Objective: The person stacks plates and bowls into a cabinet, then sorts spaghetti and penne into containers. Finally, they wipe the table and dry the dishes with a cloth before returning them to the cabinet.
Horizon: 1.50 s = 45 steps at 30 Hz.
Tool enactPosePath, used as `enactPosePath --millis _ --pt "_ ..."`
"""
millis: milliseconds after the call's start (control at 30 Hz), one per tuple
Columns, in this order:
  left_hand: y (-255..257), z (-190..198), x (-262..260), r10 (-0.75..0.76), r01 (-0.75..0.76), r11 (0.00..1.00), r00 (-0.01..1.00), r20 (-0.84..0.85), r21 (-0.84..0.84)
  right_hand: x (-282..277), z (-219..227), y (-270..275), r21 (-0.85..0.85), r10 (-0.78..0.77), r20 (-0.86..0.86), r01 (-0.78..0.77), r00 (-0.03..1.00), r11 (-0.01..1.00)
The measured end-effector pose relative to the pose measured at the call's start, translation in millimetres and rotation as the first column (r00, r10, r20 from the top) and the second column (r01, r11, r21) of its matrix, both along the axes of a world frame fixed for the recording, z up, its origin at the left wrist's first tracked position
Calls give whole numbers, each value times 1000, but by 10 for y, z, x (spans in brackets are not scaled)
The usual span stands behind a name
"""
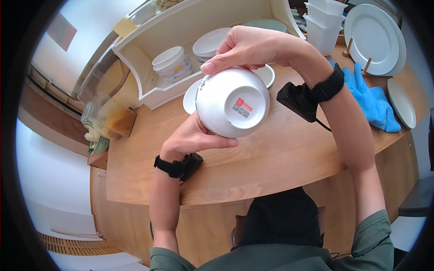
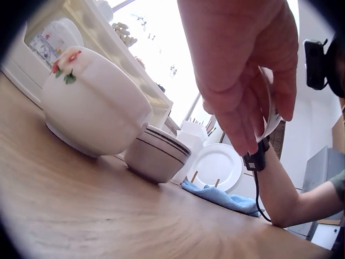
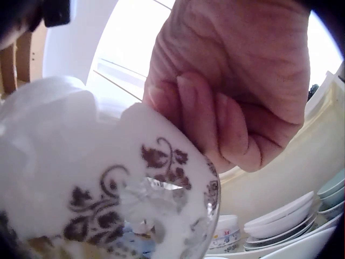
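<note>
A white bowl is held up over the table, tilted so its foot, with a red and grey mark, faces the head view. My left hand grips it from below left, thumb along the near side and fingers hidden behind the bowl. From above, my right hand holds the rim, its thumb on the outer wall. The right wrist view shows curled fingers at the rim and brown vine patterns on the bowl. Behind it, a floral bowl and a striped bowl stand on the table.
A cream rack holds stacked bowls and plates at the back. Toward the right are white containers, upright plates, blue gloves and a leaning plate. A jar stands on the left.
</note>
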State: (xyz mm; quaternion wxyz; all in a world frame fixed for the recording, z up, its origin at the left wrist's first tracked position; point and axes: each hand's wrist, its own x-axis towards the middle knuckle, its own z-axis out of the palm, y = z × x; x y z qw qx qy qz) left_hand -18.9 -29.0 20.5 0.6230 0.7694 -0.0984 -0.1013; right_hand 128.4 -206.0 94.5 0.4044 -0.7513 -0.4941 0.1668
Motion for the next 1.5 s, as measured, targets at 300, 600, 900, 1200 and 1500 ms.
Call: enactPosePath --millis 300,600,900,1200,1500 --pt "17 -12 -11 30 -30 1000 1000 -5 -5 -32 -5 4 36 -2 16 1 1000 999" --pt "9 -7 -16 31 -31 999 999 23 12 -43 -6 -4 56 -2 24 1 1000 998" --pt "67 -88 31 -17 17 999 1000 6 -45 -40 -32 16 100 -4 15 3 1000 995" --pt "-81 47 35 -91 89 986 996 -5 -143 20 -42 30 101 18 7 -19 1000 995" --pt "-25 -8 45 -151 144 959 988 -10 -243 11 -21 14 92 12 6 -12 1000 996"
